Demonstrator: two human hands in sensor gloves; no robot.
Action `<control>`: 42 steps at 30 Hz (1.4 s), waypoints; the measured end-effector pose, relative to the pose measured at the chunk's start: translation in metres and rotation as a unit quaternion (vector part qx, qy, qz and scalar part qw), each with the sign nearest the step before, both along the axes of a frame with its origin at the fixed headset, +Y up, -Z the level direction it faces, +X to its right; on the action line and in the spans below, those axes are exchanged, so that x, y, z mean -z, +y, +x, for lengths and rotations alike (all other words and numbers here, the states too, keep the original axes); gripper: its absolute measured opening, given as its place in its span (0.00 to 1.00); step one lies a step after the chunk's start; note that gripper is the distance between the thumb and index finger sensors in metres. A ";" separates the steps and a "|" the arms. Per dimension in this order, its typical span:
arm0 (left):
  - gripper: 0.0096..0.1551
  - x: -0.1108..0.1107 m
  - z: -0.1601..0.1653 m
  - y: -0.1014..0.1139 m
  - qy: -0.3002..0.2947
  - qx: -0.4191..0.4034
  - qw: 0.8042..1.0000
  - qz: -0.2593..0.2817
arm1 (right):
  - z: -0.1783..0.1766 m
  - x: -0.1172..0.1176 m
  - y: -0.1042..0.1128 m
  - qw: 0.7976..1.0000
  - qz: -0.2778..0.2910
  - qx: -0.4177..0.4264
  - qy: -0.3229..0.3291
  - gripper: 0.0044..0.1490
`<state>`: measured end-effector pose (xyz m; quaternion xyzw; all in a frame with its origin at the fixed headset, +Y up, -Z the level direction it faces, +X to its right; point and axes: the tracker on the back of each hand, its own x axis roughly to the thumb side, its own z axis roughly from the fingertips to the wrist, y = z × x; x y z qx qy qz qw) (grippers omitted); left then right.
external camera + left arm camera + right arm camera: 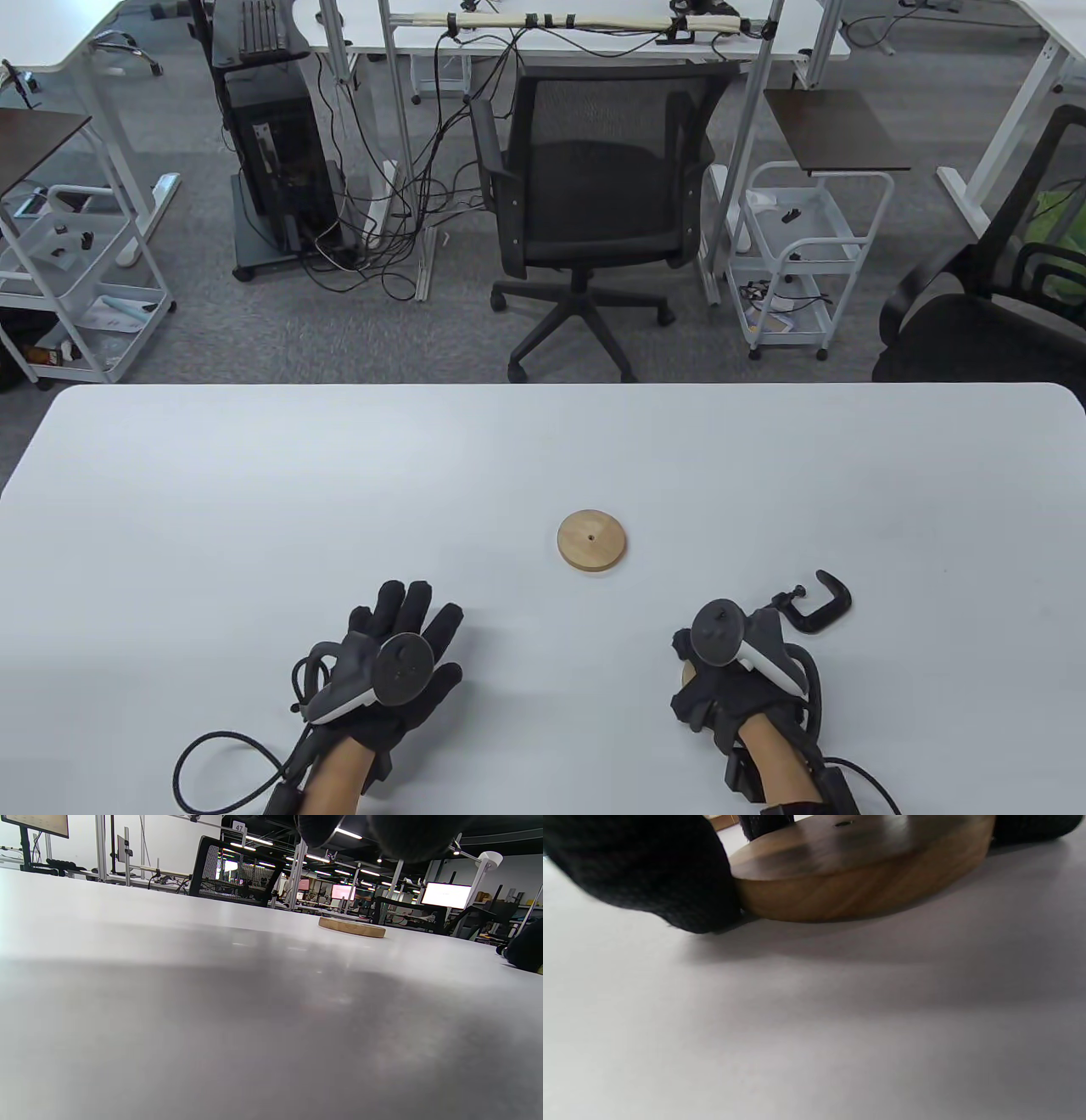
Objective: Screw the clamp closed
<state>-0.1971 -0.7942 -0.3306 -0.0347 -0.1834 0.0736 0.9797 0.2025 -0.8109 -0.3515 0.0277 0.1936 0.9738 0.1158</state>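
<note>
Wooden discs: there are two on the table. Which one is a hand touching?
The wooden disc under the right hand, its fingers against its rim. The other disc lies alone mid-table, untouched.

On my feed I count two round, light wooden discs: one lying free at mid-table (593, 541), one under my right hand (865, 870). One black metal C-shaped clamp (816, 608). Two black sensor-gloved hands, left (386, 671) and right (731, 675), one dark tracker on each. One white table (254, 509). Three black office chairs and two white wire trolleys behind
</note>
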 end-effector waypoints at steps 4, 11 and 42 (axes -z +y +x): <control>0.46 -0.001 0.003 0.001 -0.008 -0.002 1.000 0.002 | 0.003 -0.005 0.007 0.998 0.069 -0.006 0.002 0.53; 0.47 -0.001 0.002 0.001 -0.016 -0.014 1.000 0.008 | 0.018 -0.014 0.035 0.974 0.179 0.139 -0.025 0.54; 0.52 0.125 0.183 0.043 -0.020 0.065 0.991 -0.117 | 0.060 -0.041 0.070 0.865 0.358 0.346 -0.059 0.54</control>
